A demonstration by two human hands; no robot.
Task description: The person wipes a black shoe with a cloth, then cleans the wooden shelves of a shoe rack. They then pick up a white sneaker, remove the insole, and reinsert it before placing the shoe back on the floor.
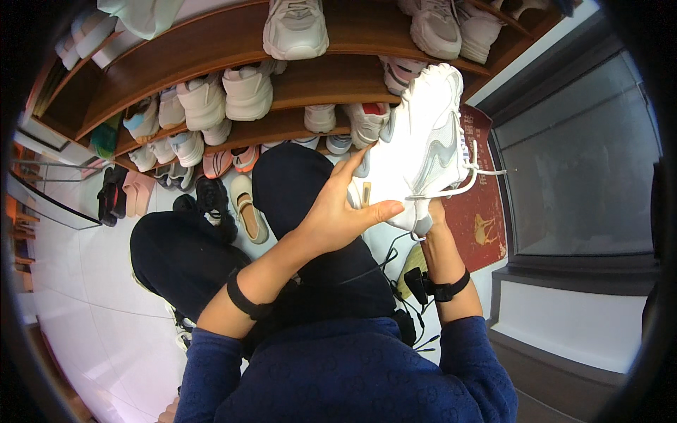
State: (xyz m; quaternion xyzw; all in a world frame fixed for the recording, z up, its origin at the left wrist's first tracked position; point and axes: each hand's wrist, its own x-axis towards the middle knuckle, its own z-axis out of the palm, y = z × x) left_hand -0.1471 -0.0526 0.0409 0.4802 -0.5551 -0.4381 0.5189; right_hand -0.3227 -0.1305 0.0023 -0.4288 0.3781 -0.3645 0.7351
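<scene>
A white sneaker (423, 137) with grey trim is held up in front of the shoe rack, its toe towards the shelves and its white laces hanging loose to the right. My left hand (338, 206) grips it around the heel and sole, thumb across the near side. Most of my right hand (435, 215) is hidden behind the heel; the part that shows touches the shoe there. Whether its fingers reach inside the shoe cannot be seen.
A wooden shoe rack (211, 45) holds several sneakers. Black shoes (214, 203), a beige strapped flat (248, 211) and pink slippers (138, 193) stand on the floor. A red mat (478, 211) lies right, beside a grey-framed glass panel (582, 158). Black cables (407, 301) hang near my right forearm.
</scene>
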